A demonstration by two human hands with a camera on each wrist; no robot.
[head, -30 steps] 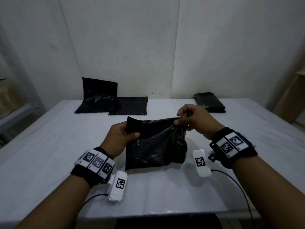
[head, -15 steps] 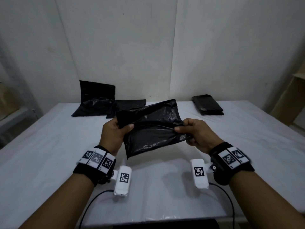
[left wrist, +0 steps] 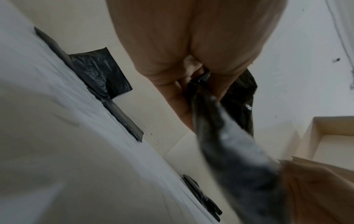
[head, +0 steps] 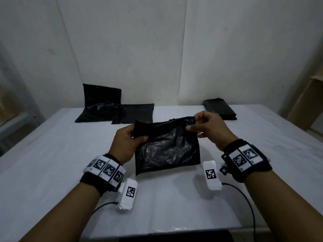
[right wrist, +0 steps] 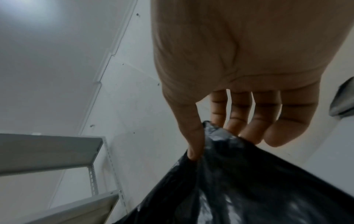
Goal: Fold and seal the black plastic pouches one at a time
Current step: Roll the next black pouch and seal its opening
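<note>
A filled black plastic pouch (head: 167,149) stands on its lower edge on the white table (head: 52,154), its top flap raised. My left hand (head: 129,138) pinches the flap's left corner, thumb in front. My right hand (head: 208,130) pinches the right corner between thumb and fingers. In the left wrist view the left hand (left wrist: 184,84) grips the pouch (left wrist: 229,136), which runs blurred toward the camera. In the right wrist view the thumb and fingertips of the right hand (right wrist: 210,136) hold the pouch's (right wrist: 249,189) crinkled corner.
Several black pouches (head: 111,109) lie and lean against the wall at the back left. A folded black pouch (head: 219,109) sits at the back right. A metal shelf (right wrist: 57,151) stands to the left, a wooden unit (head: 305,105) to the right. Cables trail near the table's front edge.
The pouch was lifted and tilted flat in the air half a second ago; now it is back down on the table, standing, with both hands holding its top flap corners.
</note>
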